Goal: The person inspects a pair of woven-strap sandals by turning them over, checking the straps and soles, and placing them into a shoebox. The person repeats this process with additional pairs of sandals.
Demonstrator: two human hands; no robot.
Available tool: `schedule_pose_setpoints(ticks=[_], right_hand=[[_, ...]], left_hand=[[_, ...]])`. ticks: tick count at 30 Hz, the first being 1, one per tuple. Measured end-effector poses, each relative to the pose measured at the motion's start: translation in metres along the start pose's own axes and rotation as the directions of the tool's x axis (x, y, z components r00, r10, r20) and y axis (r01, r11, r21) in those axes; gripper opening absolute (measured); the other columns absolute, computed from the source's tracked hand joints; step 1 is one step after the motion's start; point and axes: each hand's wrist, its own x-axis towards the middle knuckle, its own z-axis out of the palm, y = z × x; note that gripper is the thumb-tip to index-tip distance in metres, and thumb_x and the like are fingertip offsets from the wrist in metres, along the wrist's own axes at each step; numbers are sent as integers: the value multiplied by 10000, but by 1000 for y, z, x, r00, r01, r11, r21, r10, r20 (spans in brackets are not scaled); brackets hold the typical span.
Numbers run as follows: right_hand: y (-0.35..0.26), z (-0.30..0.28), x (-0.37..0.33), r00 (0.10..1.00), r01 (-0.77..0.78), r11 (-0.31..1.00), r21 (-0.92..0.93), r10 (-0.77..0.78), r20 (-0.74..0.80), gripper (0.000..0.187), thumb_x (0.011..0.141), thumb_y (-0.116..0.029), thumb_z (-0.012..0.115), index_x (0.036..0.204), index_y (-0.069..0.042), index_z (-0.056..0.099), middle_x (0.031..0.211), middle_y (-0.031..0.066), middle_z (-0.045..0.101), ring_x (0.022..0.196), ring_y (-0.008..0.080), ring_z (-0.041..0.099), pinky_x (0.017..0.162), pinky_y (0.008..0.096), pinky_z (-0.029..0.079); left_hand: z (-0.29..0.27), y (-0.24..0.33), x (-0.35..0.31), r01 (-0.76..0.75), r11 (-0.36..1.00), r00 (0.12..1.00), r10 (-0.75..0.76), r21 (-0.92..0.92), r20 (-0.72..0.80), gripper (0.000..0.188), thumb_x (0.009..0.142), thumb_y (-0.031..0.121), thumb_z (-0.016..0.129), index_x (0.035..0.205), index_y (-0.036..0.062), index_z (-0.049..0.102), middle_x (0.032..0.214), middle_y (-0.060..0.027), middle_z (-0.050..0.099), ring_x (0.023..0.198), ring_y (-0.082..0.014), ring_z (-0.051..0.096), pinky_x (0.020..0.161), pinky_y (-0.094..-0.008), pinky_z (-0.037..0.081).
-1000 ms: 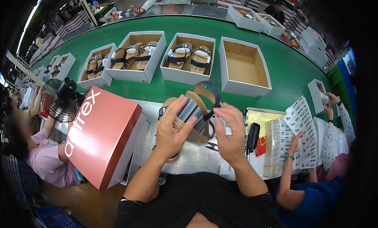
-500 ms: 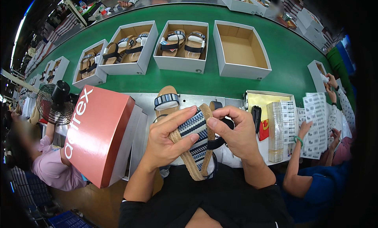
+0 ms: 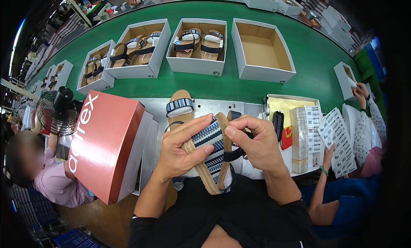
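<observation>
1. The striped sandal sits between my hands, just in front of me, its long axis running roughly away from me (slightly aslant, lower end toward me).
2. My left hand grasps its left side, thumb and fingers on the striped face.
3. My right hand pinches its tan rim, upper right.
4. A second sandal lies on the bench, nearer my left hand.

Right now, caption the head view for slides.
Left hand and right hand hold a striped sandal near white shoeboxes.
</observation>
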Motion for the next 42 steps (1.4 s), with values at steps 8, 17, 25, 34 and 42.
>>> schedule_pose_setpoints(ticks=[8,17,25,34,42], right_hand=[[-6,1,-1,995,81,975,-206,-92,-48,261,872,-183,772,1019,23,709,899,89,675,840,148,624,773,279,491],[3,-14,17,950,76,939,-336,34,310,666,964,-349,596,1483,21,402,1497,207,428,1436,287,340,1166,391,261],[16,-2,19,940,66,994,-87,-33,339,609,1020,-304,551,1487,45,374,1470,189,439,1375,245,408,1140,345,302],[10,0,20,943,27,995,-93,6,332,599,1027,-287,539,1500,32,356,1474,185,444,1373,248,423,1139,338,305],[10,-52,-9,837,205,928,-312,-331,-436,430,1040,-274,512,1356,16,540,1269,152,625,1159,200,612,924,311,510]], left_hand=[[-5,6,5,-4,1000,1000,4,-23,11,528,751,46,779,1259,-18,647,1294,-208,637,1151,-264,654,962,-326,521],[-9,3,4,-8,999,998,10,-35,58,525,762,55,774,1265,-21,643,1304,-212,626,1169,-264,640,980,-329,508],[-13,-6,-3,31,990,999,-26,-135,34,539,750,34,780,1269,-21,642,1316,-211,619,1175,-256,635,979,-324,506],[-15,-4,2,37,988,998,-30,-152,46,529,766,43,772,1271,-31,636,1313,-206,621,1198,-260,616,1009,-333,480],[-16,2,1,109,978,956,-152,-176,-251,533,844,12,690,1343,-97,538,1334,-217,591,1218,-242,582,1059,-356,441]])
